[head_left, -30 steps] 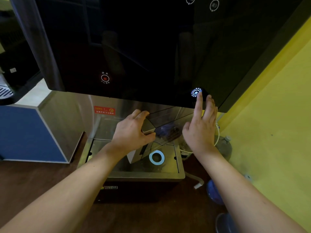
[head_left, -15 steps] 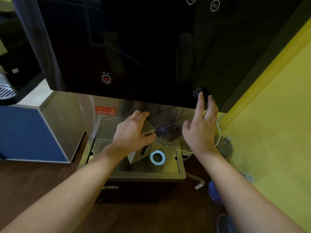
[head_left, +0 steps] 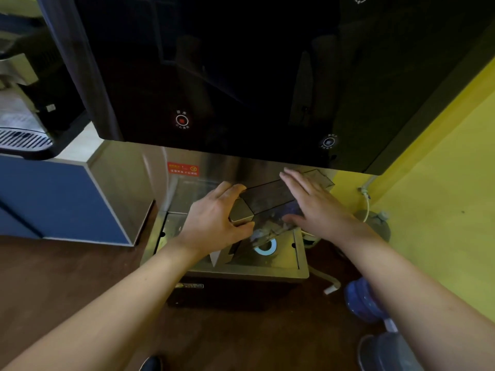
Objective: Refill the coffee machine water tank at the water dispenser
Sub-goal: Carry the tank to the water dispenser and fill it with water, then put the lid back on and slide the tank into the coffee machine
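Head view: clear water tank held in the dispenser's steel alcove, long axis running from near-left up to far-right. Left hand clamped round the near-left corner; right hand laid flat, fingers spread, along the right flank. Black overhang close above, drip tray below; open room only toward the body.

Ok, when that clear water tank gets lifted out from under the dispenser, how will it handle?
The water tank looks like rigid clear plastic, so it should not flex. If filled, it is probably heavy and prone to sloshing. The left hand grips one end and the right hand lies on the other, which should keep it level.
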Action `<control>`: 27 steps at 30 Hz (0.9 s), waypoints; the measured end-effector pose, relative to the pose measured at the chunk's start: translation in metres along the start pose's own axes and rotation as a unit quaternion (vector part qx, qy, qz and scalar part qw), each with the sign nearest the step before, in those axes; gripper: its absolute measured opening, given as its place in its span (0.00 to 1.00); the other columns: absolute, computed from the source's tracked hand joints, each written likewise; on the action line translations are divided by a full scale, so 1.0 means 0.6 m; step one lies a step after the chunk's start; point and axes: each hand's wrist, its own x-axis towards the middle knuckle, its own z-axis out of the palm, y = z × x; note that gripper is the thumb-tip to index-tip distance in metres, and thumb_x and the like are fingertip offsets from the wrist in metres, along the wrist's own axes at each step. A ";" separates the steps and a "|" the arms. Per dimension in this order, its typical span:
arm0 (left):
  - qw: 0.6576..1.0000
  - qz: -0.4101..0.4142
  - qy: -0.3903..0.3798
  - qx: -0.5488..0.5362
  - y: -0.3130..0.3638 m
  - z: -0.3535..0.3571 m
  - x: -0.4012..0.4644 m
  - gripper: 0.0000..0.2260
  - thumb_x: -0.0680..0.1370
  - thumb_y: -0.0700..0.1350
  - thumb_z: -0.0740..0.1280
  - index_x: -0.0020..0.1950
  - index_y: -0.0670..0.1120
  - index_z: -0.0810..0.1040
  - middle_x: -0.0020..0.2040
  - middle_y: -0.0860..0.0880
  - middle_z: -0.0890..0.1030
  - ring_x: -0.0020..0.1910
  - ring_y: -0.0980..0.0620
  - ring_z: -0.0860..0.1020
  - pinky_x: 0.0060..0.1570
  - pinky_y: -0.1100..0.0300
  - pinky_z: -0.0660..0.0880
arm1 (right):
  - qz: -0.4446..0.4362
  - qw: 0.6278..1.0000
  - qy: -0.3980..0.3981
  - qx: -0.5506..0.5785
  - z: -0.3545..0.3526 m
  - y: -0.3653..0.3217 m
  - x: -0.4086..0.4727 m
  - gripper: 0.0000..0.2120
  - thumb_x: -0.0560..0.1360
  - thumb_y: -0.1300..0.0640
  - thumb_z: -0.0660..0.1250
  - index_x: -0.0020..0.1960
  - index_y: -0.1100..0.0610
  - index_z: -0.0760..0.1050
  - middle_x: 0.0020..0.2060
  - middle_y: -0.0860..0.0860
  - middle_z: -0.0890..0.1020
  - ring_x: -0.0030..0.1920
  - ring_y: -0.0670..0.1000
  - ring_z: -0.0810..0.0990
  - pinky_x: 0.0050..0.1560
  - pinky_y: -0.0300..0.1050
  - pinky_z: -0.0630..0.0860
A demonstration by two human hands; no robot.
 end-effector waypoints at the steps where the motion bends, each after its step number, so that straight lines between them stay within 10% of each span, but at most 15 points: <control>1: 1.000 0.001 -0.002 0.001 -0.003 -0.004 -0.007 0.34 0.70 0.59 0.72 0.72 0.46 0.69 0.60 0.52 0.75 0.50 0.55 0.76 0.42 0.63 0.71 | -0.006 1.000 -0.020 -0.001 -0.002 -0.004 0.009 0.44 0.75 0.43 0.68 0.80 0.52 0.46 0.80 0.49 0.50 0.79 0.51 0.48 0.78 0.49 0.48; 4: 1.000 -0.019 -0.013 0.008 -0.017 -0.021 -0.031 0.35 0.70 0.61 0.71 0.73 0.48 0.68 0.61 0.53 0.74 0.54 0.54 0.75 0.45 0.61 0.74 | -0.025 0.997 -0.073 0.017 -0.007 -0.030 0.028 0.43 0.75 0.42 0.67 0.80 0.51 0.46 0.79 0.44 0.48 0.77 0.45 0.44 0.76 0.45 0.39; 27: 0.996 -0.052 -0.064 0.017 -0.479 -0.440 -0.283 0.30 0.68 0.61 0.68 0.69 0.57 0.68 0.52 0.61 0.72 0.51 0.61 0.74 0.48 0.58 0.75 | -0.078 0.993 -0.069 0.055 -0.001 -0.623 0.316 0.37 0.66 0.37 0.74 0.69 0.52 0.68 0.65 0.47 0.74 0.68 0.49 0.69 0.63 0.48 0.72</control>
